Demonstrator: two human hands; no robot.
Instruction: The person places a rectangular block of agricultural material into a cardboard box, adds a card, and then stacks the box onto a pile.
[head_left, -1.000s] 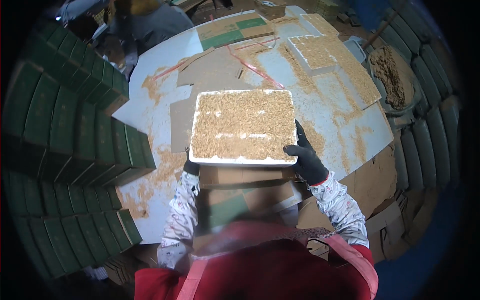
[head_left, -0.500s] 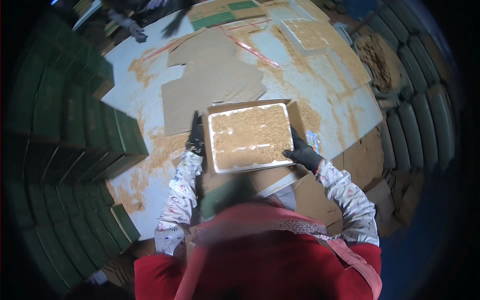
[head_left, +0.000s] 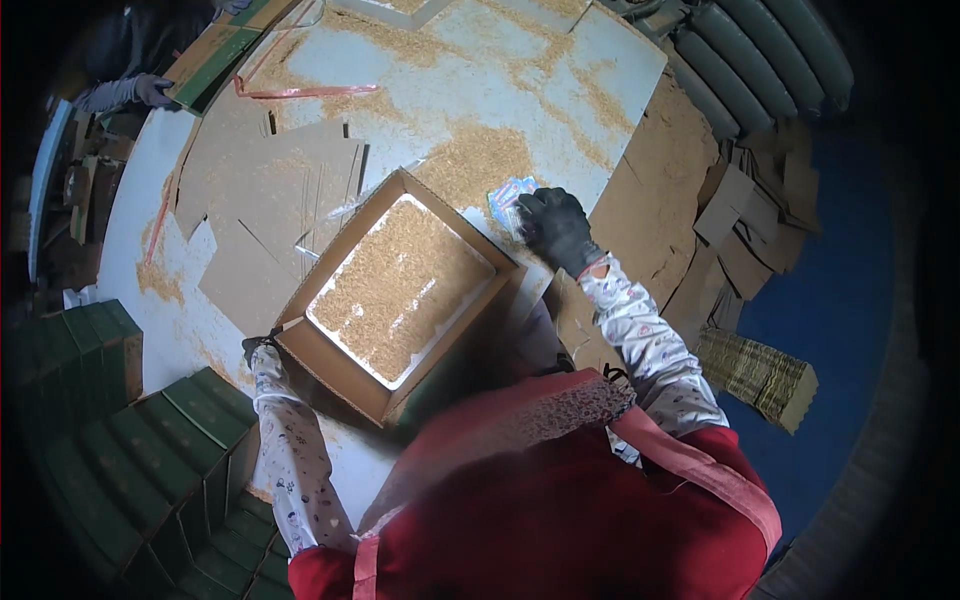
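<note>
Box [head_left: 338, 368] on the table [head_left: 340, 60], around the tray [head_left: 320, 308]; left hand [head_left: 262, 346] at its left corner, right hand [head_left: 556, 229] over packets [head_left: 504, 203] right of it; neither grip clear. Apparently fetching packets, calling for a pinch.

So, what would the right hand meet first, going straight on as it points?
Likely the small colourful packets; the right hand may be touching them, though depth is unclear.

One head view: left of two side-by-side fisheyes on wearer's head, looking steeply down, close above table [head_left: 340, 58]; open box [head_left: 325, 371] near mid-frame, red top [head_left: 560, 500] filling bottom centre, straight edges bowing toward frame's dark rim.
</note>
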